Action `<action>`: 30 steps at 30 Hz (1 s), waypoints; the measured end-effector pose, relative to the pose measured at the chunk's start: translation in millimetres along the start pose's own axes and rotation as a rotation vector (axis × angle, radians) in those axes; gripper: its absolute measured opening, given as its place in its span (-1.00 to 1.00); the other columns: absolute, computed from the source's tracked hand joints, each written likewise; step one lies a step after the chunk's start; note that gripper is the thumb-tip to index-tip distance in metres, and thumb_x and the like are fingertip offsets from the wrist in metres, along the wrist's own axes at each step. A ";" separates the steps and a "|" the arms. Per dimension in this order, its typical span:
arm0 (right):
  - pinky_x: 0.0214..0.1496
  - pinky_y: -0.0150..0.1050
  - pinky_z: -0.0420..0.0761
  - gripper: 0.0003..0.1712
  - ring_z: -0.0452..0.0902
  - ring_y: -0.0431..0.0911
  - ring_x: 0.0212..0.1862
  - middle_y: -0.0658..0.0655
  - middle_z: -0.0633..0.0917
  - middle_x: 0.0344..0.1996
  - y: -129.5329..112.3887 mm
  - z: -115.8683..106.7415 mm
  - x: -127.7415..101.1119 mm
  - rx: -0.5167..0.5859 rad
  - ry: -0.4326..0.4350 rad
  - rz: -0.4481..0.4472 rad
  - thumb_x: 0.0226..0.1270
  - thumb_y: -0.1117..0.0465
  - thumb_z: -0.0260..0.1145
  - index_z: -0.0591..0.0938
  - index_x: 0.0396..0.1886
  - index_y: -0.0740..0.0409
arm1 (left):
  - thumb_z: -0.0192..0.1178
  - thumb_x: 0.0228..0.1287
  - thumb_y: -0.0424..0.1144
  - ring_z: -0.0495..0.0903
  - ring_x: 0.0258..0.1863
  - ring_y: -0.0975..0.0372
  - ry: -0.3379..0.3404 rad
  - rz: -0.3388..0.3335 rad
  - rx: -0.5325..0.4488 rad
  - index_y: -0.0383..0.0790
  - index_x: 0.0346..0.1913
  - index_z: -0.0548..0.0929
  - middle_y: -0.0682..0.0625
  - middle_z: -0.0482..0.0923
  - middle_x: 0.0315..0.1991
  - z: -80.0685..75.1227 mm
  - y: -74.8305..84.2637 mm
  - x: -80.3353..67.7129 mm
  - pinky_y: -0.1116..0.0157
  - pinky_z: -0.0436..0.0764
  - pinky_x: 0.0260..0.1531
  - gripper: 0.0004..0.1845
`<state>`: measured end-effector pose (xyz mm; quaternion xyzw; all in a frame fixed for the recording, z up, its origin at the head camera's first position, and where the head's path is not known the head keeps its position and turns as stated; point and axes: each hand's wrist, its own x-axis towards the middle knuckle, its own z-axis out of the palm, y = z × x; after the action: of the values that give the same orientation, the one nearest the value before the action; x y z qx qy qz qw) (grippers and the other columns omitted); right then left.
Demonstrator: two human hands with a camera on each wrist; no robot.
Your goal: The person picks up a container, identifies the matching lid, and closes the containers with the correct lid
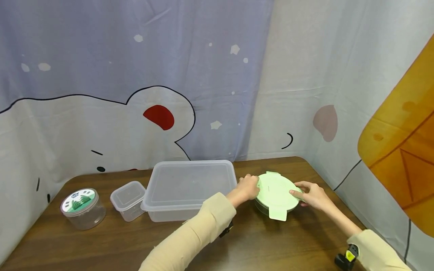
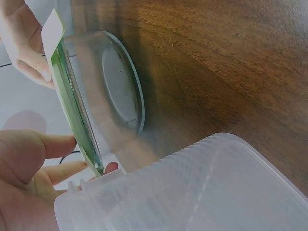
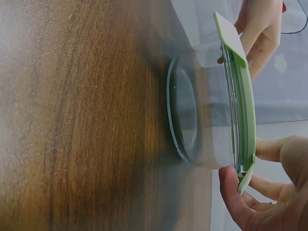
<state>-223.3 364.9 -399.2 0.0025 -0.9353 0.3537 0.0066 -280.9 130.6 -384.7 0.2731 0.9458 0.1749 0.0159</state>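
A round clear glass food container point(image 3: 207, 120) stands on the right of the table, topped by a pale green lid point(image 1: 276, 190). One flap of the lid point(image 1: 278, 213) sticks out toward the near side, another at the back. My left hand point(image 1: 249, 186) grips the lid's left edge; in the left wrist view its thumb point(image 2: 60, 146) presses on the rim. Opposite it, my right hand point(image 1: 315, 195) pinches the right edge. In the right wrist view, a finger point(image 3: 231, 185) of this hand lies under the side flap point(image 3: 246, 179), the others over the lid side.
Left of the glass container sits a large translucent plastic box point(image 1: 193, 184) with a lid, close to my left forearm. Farther left are a small lidded plastic box point(image 1: 129, 195) and a round clear jar point(image 1: 83, 210) with a printed lid. A patterned curtain point(image 1: 217, 75) hangs behind the wooden table point(image 1: 135, 248).
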 end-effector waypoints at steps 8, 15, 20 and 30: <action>-0.40 -0.19 0.70 -0.30 0.71 0.00 -0.47 0.64 0.45 0.12 -0.2 0.3 -0.4 -0.035 0.010 -0.005 0.34 -0.02 0.26 0.44 0.21 0.49 | 0.12 0.34 -0.28 0.53 -0.02 -0.07 -0.041 -0.073 -0.015 -0.22 0.16 0.55 -0.19 0.53 0.04 2.6 3.9 -2.1 0.17 0.56 -0.06 -0.65; -0.41 -0.18 0.69 -0.32 0.70 0.01 -0.47 0.61 0.50 0.09 1.1 0.4 1.3 -0.060 0.028 -0.019 0.34 -0.01 0.27 0.46 0.19 0.49 | 0.18 0.31 -0.25 0.54 -0.03 -0.06 -0.009 -0.083 -0.019 -0.24 0.12 0.56 -0.17 0.54 0.01 4.4 5.5 -2.0 0.16 0.54 -0.03 -0.67; -0.39 -0.15 0.70 -0.33 0.70 0.02 -0.47 0.60 0.52 0.06 2.8 1.7 3.2 -0.040 0.024 -0.018 0.33 0.00 0.28 0.46 0.19 0.48 | 0.18 0.32 -0.23 0.53 0.00 -0.08 -0.017 -0.103 -0.021 -0.22 0.16 0.53 -0.17 0.52 0.04 5.2 6.3 -1.2 0.15 0.55 0.01 -0.63; -0.42 -0.17 0.70 -0.34 0.69 -0.02 -0.47 0.53 0.56 0.04 6.0 -1.3 4.2 -0.030 0.017 -0.018 0.32 -0.01 0.29 0.48 0.17 0.45 | 0.19 0.32 -0.19 0.57 -0.04 -0.04 -0.025 -0.121 0.018 -0.18 0.13 0.55 -0.10 0.53 -0.01 3.5 12.2 -3.7 0.20 0.58 -0.06 -0.65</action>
<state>-227.5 370.2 -402.1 0.0079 -0.9404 0.3396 0.0179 -271.1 139.4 -384.1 0.2179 0.9618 0.1618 0.0358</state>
